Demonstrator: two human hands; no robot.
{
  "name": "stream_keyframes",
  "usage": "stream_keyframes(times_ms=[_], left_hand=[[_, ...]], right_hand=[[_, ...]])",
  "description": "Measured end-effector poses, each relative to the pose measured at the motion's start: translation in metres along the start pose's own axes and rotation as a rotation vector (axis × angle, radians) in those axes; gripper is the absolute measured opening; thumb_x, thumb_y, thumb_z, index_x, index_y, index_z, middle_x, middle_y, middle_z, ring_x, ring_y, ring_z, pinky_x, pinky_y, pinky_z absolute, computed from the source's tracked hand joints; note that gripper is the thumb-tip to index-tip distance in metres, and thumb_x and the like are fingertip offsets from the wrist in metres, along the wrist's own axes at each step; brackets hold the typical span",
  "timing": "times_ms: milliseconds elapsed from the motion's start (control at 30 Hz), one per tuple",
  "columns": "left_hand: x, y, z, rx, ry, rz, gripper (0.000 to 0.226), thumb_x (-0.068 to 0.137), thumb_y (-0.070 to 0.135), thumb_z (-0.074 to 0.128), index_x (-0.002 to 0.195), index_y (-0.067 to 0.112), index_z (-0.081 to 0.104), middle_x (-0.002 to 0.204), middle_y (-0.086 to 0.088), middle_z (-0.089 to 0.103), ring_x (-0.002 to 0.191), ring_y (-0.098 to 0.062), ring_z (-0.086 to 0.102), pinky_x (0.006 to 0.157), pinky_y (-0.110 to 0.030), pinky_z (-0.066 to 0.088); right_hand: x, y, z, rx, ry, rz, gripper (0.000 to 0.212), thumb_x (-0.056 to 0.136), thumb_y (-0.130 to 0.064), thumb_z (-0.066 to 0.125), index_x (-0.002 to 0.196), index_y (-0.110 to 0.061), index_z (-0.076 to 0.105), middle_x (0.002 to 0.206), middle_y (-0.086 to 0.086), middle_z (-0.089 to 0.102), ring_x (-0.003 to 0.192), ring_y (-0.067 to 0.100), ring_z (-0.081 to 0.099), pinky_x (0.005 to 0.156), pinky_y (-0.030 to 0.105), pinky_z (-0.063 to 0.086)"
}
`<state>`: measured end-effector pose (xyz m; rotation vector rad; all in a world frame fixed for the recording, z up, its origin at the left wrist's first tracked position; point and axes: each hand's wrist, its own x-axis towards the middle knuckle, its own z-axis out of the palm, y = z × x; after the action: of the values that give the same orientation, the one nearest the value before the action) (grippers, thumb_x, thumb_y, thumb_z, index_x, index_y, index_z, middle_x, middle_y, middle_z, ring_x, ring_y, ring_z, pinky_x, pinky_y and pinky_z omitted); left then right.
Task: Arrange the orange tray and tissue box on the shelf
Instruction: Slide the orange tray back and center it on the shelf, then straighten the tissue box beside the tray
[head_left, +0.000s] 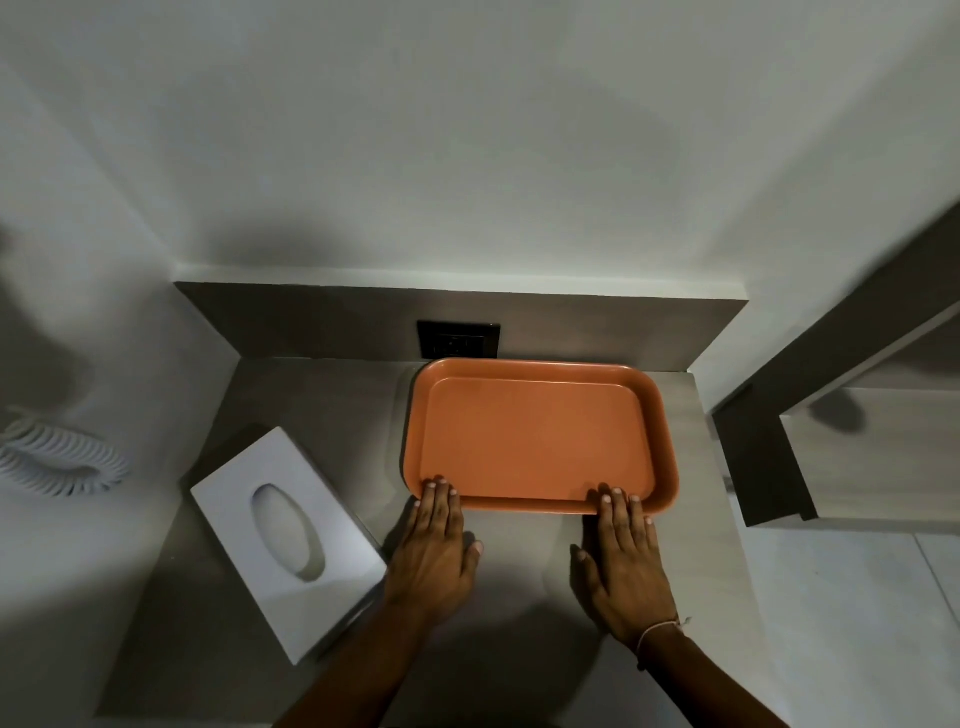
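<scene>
Right now I see the rectangular orange plastic tray (537, 434) lying flat on the grey shelf (311, 395), its far edge near the back wall. My left hand (434, 553) and right hand (626, 558) lie open, palms down, fingertips on the tray's near rim. To the left, the white tissue box (288, 540) sits askew on the shelf.

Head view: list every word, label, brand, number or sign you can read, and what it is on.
None can be read.
Tissue box: plain white, no print visible.
Orange tray: bare, unmarked.
Wall socket plate: dark; any marking is too small and dim to read.
</scene>
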<state>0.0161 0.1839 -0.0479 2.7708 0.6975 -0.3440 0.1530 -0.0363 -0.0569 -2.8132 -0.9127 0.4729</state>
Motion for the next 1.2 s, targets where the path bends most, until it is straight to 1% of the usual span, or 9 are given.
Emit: stream_keyframes(times_ms=[133, 267, 433, 633, 667, 800, 900, 1033, 1200], left_hand=[[-0.006, 0.003, -0.010, -0.024, 0.029, 0.000, 0.074, 0.093, 0.054, 0.012, 0.149, 0.012, -0.012, 0.162, -0.009, -0.013, 0.150, -0.023, -0.013, 0.122, -0.039, -0.009], [-0.027, -0.007, -0.032, -0.134, 0.211, -0.084, 0.069, 0.095, 0.049, 0.013, 0.151, 0.016, -0.006, 0.162, -0.004, -0.011, 0.150, -0.021, -0.012, 0.121, -0.037, -0.007], [-0.071, -0.068, -0.050, -0.291, 0.305, -0.325, 0.067, 0.094, 0.043, 0.022, 0.151, 0.008, 0.017, 0.162, -0.013, 0.010, 0.151, -0.025, 0.007, 0.122, -0.037, 0.011], [-0.119, -0.115, -0.038, -0.353, 0.200, -0.548, 0.100, 0.075, 0.075, -0.011, 0.151, 0.010, -0.001, 0.162, -0.014, -0.006, 0.151, -0.030, -0.001, 0.121, -0.043, 0.014], [-0.121, -0.118, -0.037, -0.374, 0.184, -0.570, 0.098, 0.077, 0.074, -0.007, 0.151, 0.011, -0.003, 0.162, -0.014, -0.006, 0.151, -0.030, -0.001, 0.121, -0.043, 0.016], [-0.119, -0.124, -0.033, -0.411, 0.115, -0.588, 0.075, 0.097, 0.048, 0.029, 0.151, 0.013, -0.009, 0.163, -0.015, -0.008, 0.151, -0.030, 0.003, 0.118, -0.046, 0.026], [-0.115, -0.125, -0.032, -0.432, 0.098, -0.587, 0.074, 0.098, 0.047, 0.030, 0.151, 0.013, -0.009, 0.163, -0.017, -0.008, 0.149, -0.033, 0.014, 0.114, -0.047, 0.034], [-0.110, -0.123, -0.030, -0.480, 0.093, -0.587, 0.074, 0.098, 0.043, 0.030, 0.151, 0.011, -0.011, 0.162, -0.018, -0.012, 0.142, -0.035, 0.032, 0.111, -0.043, 0.040], [-0.104, -0.119, -0.029, -0.611, 0.142, -0.636, 0.074, 0.099, 0.034, 0.037, 0.150, 0.013, -0.012, 0.163, -0.013, -0.011, 0.139, -0.033, 0.038, 0.112, -0.042, 0.038]], right_hand=[[-0.001, -0.004, -0.004, 0.026, 0.009, 0.014, 0.075, 0.091, -0.057, 0.008, 0.151, -0.016, -0.013, 0.161, 0.008, -0.013, 0.148, 0.026, -0.018, 0.121, 0.044, -0.005], [0.003, -0.035, -0.016, 0.159, 0.040, -0.049, 0.072, 0.097, -0.054, 0.019, 0.150, -0.023, -0.019, 0.160, 0.001, -0.015, 0.148, 0.022, -0.019, 0.120, 0.043, -0.005], [0.019, -0.129, -0.021, 0.285, -0.008, -0.413, 0.068, 0.100, -0.041, 0.032, 0.153, -0.022, -0.007, 0.162, -0.001, -0.011, 0.149, 0.017, -0.014, 0.120, 0.035, -0.006], [0.040, -0.245, 0.000, 0.149, -0.149, -0.839, 0.066, 0.102, -0.037, 0.033, 0.153, -0.014, -0.001, 0.159, 0.002, -0.011, 0.148, 0.019, -0.011, 0.121, 0.034, -0.004], [0.044, -0.254, 0.004, 0.127, -0.177, -0.870, 0.065, 0.101, -0.035, 0.034, 0.153, -0.012, 0.002, 0.160, 0.004, -0.008, 0.149, 0.021, -0.008, 0.123, 0.035, -0.001], [0.055, -0.271, 0.015, 0.101, -0.262, -0.870, 0.063, 0.101, -0.026, 0.038, 0.153, -0.010, 0.006, 0.163, 0.005, -0.001, 0.151, 0.022, -0.001, 0.122, 0.041, 0.016], [0.056, -0.271, 0.015, 0.127, -0.263, -0.852, 0.063, 0.101, -0.024, 0.037, 0.153, -0.010, 0.004, 0.160, 0.001, -0.009, 0.150, 0.022, 0.006, 0.121, 0.041, 0.024], [0.050, -0.270, 0.014, 0.173, -0.288, -0.786, 0.063, 0.102, -0.023, 0.036, 0.153, -0.011, 0.000, 0.164, 0.006, -0.008, 0.140, 0.025, 0.035, 0.105, 0.035, 0.045], [0.050, -0.273, 0.010, 0.217, -0.305, -0.791, 0.065, 0.102, -0.019, 0.040, 0.152, -0.010, 0.000, 0.163, 0.006, -0.010, 0.131, 0.027, 0.045, 0.100, 0.034, 0.048]])
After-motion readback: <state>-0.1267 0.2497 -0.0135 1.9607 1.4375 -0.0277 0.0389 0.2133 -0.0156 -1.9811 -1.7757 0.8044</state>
